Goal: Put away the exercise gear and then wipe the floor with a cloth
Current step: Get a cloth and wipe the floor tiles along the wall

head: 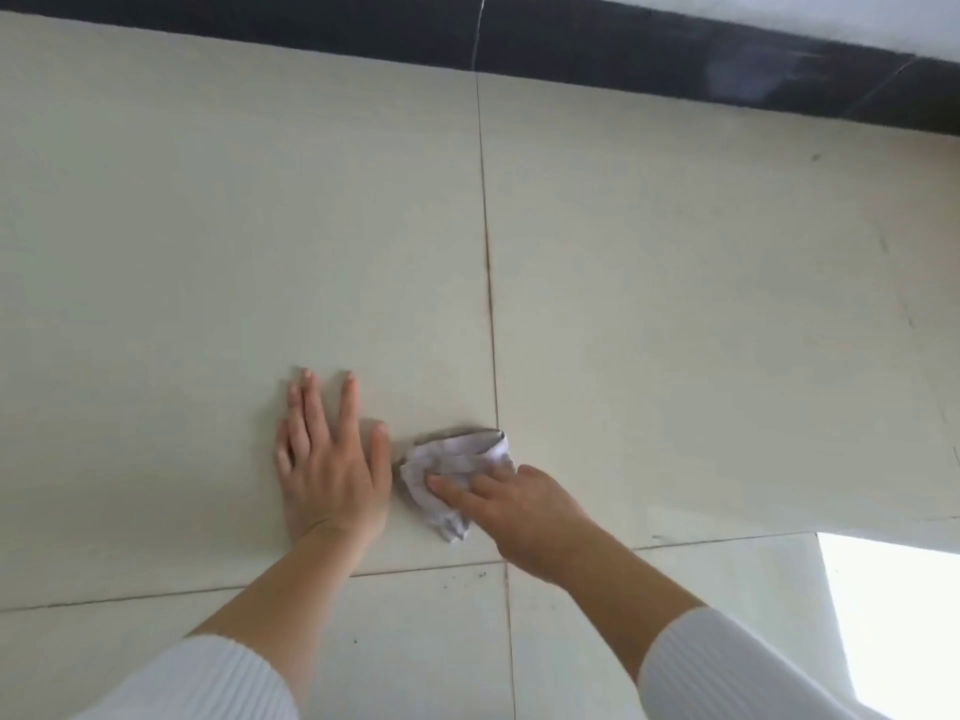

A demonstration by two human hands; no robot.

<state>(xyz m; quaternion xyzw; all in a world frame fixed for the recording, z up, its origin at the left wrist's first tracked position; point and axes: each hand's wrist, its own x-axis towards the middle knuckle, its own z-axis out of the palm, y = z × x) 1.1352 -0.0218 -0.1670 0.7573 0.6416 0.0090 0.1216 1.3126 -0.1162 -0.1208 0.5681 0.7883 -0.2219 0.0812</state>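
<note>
I am looking down over both arms at the floor [208, 226], pale tiles running up to a dark skirting [675, 54] along the far wall. The left hand [332, 459] is lying flat on a tile, palm down, fingers straight and slightly spread, holding nothing. Just beside it the right hand [519, 511] is pressing on the cloth [457, 470], fingers reaching out mostly straight over the top of it. The thumb is hidden from me, so it may be hooking an edge, but I cannot tell. The cloth is a small crumpled pale rag lying on the floor between the two hands, its far corner touching the grout line [488, 278] that is running away toward the wall. White ribbed sleeves [208, 683] are covering both forearms short of the wrists. A bright patch of light [893, 615] is falling on the tiles at the lower right, well apart from the hands.
</note>
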